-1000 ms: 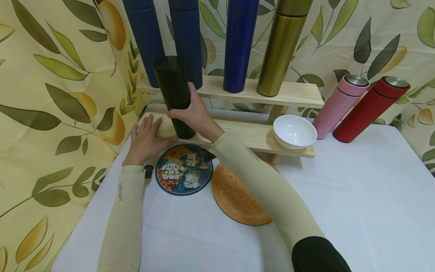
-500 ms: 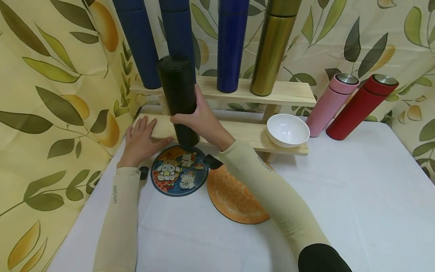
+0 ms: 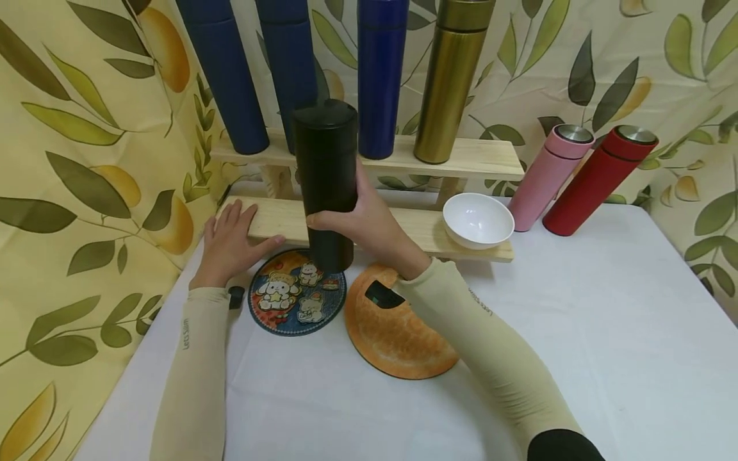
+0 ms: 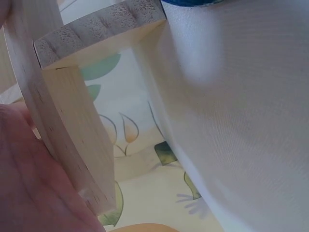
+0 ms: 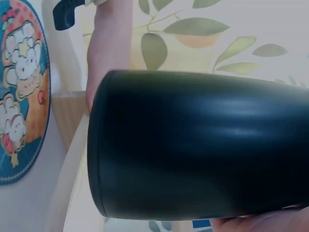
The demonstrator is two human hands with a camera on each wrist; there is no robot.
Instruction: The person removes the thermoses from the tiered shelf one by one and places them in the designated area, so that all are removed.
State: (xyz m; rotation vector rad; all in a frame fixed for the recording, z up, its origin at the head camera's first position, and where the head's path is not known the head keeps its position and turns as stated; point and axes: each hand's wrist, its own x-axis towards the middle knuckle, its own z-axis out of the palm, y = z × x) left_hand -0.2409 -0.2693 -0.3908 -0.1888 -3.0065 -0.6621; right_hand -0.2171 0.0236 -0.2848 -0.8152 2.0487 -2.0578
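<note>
My right hand [image 3: 375, 224] grips a black thermos bottle [image 3: 327, 179] around its lower half, thumb across the front. The bottle is upright, held in the air in front of the wooden two-step rack [image 3: 461, 153], its base overlapping the cartoon round mat [image 3: 296, 314] in the head view. In the right wrist view the black bottle [image 5: 193, 145] fills the middle. My left hand [image 3: 225, 246] rests with spread fingers on the left end of the lower step; in the left wrist view its palm [image 4: 34, 179] lies against the wood [image 4: 72, 125].
Blue bottles [image 3: 230, 83] and a gold bottle [image 3: 452, 89] stand on the upper step. A white bowl [image 3: 478, 221] sits on the lower step's right end. Pink [image 3: 548, 179] and red bottles [image 3: 596, 186] stand on the table to the right. An orange-brown round mat [image 3: 398, 339] lies in front.
The black bottle has moved off the lower step, toward me and slightly right, in my right hand. My left hand stays on the rack. The head view has shifted a little.
</note>
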